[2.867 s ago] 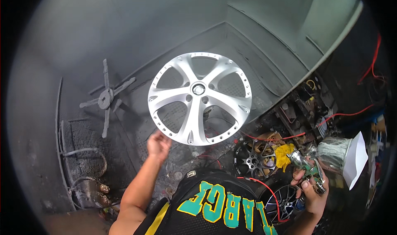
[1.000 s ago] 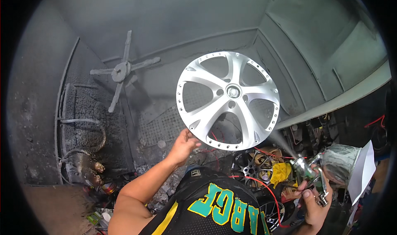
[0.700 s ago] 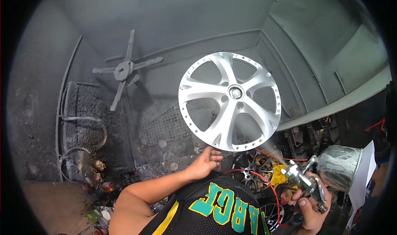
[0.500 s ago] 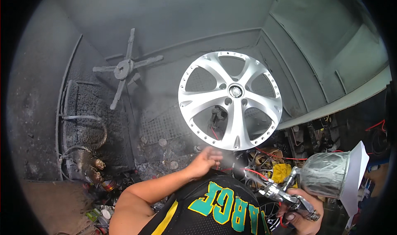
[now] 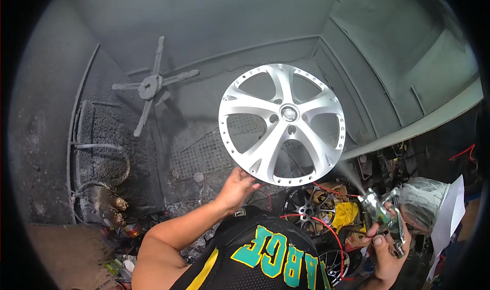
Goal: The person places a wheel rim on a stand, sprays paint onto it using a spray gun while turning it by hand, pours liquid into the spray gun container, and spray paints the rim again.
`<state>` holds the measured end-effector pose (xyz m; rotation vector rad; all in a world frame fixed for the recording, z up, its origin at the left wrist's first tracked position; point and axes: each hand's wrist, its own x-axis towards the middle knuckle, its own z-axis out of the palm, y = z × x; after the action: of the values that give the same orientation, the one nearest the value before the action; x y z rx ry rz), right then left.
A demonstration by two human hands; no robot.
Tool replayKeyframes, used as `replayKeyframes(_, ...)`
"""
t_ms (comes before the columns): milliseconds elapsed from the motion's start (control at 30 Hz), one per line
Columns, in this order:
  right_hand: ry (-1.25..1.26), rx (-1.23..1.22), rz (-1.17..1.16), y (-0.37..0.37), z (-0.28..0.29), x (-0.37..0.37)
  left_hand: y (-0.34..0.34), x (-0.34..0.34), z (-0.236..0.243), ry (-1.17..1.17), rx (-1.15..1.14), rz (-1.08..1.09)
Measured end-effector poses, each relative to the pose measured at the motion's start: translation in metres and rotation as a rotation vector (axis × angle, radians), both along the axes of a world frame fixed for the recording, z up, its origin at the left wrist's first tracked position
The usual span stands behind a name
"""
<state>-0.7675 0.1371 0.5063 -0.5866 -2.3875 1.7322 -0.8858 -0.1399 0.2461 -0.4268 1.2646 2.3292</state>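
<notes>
A silver five-spoke wheel face (image 5: 283, 137) with small holes around its rim stands in front of me. My left hand (image 5: 237, 189) is at its lower left edge, fingers bent up against the rim; whether they grip it is hard to see. In my right hand (image 5: 385, 239) is a metal spray gun (image 5: 376, 208), with the fingers wrapped around its handle. A large paint cup (image 5: 423, 203) is fixed to the gun, with white paper (image 5: 451, 208) around its far end. A pale mist leaves the nozzle toward the wheel's lower right rim.
A four-armed stand (image 5: 150, 87) coated in grey is at the left of the booth. Behind the wheel rises a grey booth wall (image 5: 214, 19). Below lie a dark multi-spoke wheel (image 5: 306, 211), yellow cloth (image 5: 345, 214) and a red hose (image 5: 326, 226). Clutter sits at lower left.
The wheel has turned, so its spokes sit at new angles. My left hand has moved left and up to the rim. The spray gun has shifted right and up, still misting.
</notes>
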Motion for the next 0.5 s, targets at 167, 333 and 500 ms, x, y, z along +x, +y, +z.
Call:
replayKeyframes(167, -0.13, -0.185, 0.227, -0.012, 0.025, 0.0, 0.029, 0.029, -0.022, -0.005, 0.0, -0.22)
replayKeyframes(333, -0.209, -0.166, 0.353, -0.003, 0.01, 0.011, 0.022, 0.033, -0.041, -0.039, 0.053, -0.257)
replayKeyframes(500, -0.071, -0.094, 0.084, -0.004, -0.003, 0.001, -0.02, -0.005, -0.034, 0.032, -0.065, 0.122)
